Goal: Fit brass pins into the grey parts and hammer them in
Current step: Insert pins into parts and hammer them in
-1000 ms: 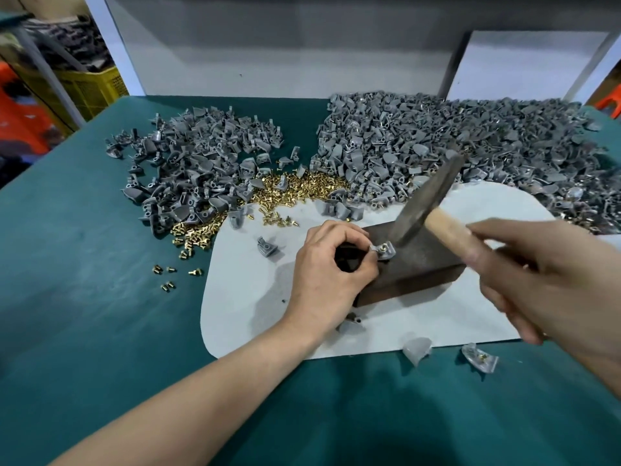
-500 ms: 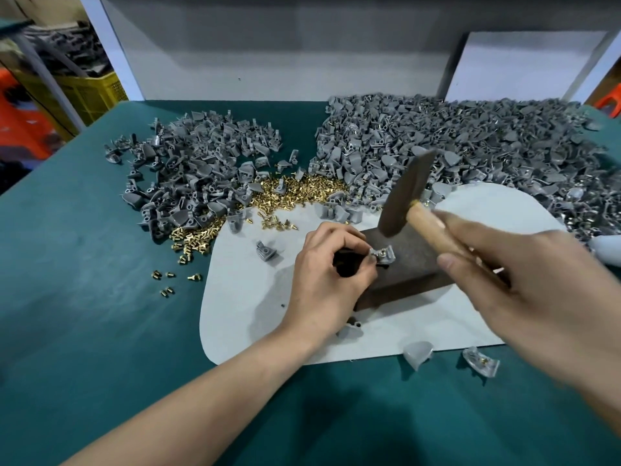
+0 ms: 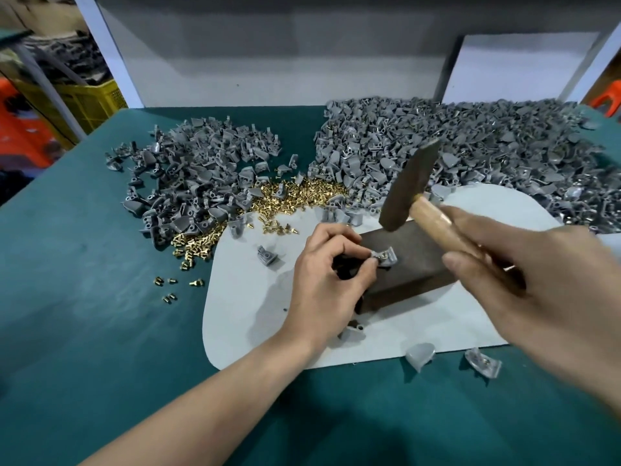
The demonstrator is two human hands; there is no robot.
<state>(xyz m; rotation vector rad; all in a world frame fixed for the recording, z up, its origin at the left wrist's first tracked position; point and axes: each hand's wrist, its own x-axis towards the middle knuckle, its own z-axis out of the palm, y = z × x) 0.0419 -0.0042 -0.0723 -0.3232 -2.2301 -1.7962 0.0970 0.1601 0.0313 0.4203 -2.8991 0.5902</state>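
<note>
On the dark block (image 3: 416, 267), my left hand (image 3: 326, 280) pinches a grey part (image 3: 388, 258) with a brass pin (image 3: 382, 254) seated in it; my right hand (image 3: 537, 290) grips the hammer (image 3: 410, 186), its head tilted above the block.

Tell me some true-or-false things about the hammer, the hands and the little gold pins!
1. The right hand holds a hammer by its wooden handle. True.
2. The left hand pinches a grey part on the dark block. True.
3. The hammer's head rests on the grey part. False: it is up in the air, apart from the part.
4. The brass pins sit in a yellow crate. False: they lie piled on the green table.
5. The dark block sits on a white mat. True.
</note>
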